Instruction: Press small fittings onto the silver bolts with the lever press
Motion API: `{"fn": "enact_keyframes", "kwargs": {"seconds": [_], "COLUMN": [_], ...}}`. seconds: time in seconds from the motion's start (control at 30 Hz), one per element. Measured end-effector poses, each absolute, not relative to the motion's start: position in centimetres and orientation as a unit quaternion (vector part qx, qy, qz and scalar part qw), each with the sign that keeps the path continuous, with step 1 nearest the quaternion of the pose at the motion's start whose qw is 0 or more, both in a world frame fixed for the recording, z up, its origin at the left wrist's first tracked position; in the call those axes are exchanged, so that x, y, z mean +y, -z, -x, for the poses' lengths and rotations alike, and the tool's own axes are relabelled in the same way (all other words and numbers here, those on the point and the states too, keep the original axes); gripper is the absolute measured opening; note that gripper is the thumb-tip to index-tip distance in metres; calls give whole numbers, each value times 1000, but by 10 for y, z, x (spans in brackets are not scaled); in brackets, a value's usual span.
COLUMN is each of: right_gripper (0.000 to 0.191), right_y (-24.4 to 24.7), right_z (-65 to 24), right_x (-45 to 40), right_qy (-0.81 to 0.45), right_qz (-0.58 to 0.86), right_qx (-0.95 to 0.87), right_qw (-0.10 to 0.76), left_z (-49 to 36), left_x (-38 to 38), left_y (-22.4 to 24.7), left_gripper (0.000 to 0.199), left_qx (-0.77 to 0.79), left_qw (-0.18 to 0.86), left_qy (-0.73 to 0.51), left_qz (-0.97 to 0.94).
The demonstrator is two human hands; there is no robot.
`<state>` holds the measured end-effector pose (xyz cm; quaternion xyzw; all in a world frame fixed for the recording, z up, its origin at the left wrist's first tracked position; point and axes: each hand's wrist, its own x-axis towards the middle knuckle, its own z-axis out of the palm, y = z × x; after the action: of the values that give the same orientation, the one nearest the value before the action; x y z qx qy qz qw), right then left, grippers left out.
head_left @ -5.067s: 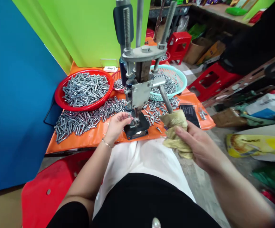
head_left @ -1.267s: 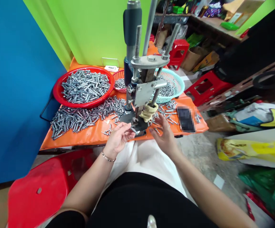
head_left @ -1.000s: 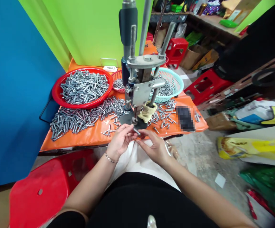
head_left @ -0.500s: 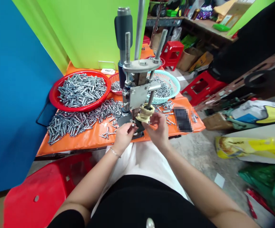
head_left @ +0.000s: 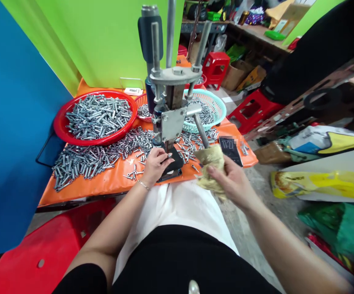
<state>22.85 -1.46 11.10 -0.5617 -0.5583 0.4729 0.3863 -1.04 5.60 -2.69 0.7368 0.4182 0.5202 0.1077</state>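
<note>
**Left hand (head_left: 155,166) at the press (head_left: 172,122), right hand (head_left: 236,179) on its lever (head_left: 202,132)**

Head view: the two hands are well apart. The left pinches one small metal part (head_left: 169,155) over the press's black base (head_left: 174,166), fingers and thumb together; most of the part is hidden. The right is clamped around the one cloth (head_left: 213,157) wrapping the lever, whose end it conceals.

On the orange table (head_left: 112,183) stand one red tub (head_left: 61,128) at left, one turquoise basket (head_left: 221,108) at far right, partly behind the press, and two smaller red baskets, both partly covered. Loose metal pieces (head_left: 82,163) are too many to count. One phone (head_left: 230,149) lies at right, its screen partly pixelated.
</note>
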Motion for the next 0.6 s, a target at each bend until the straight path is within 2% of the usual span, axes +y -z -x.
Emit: {"fn": "enact_keyframes", "kwargs": {"seconds": [0.1,0.2,0.37,0.6], "right_gripper": [61,61,58,60], "right_y": [-154,-177,-180,-177], "right_z": [-238,-241,-244,-241], "right_x": [-28,-28,-26,-28], "right_qy": [-565,-594,-596,-598], "right_qz": [547,554,563,566], "right_qx": [-499,-479,-483,-469], "right_qw": [363,334,308,320], "left_z": [14,15,14,16], "left_x": [58,60,66,54], "left_y": [31,32,30,39], "left_gripper": [16,17,19,19], "left_qx": [399,390,360,385], "left_qw": [88,89,104,77], "left_qy": [-520,-534,-524,-528], "left_qz": [-750,-745,-765,-753]}}
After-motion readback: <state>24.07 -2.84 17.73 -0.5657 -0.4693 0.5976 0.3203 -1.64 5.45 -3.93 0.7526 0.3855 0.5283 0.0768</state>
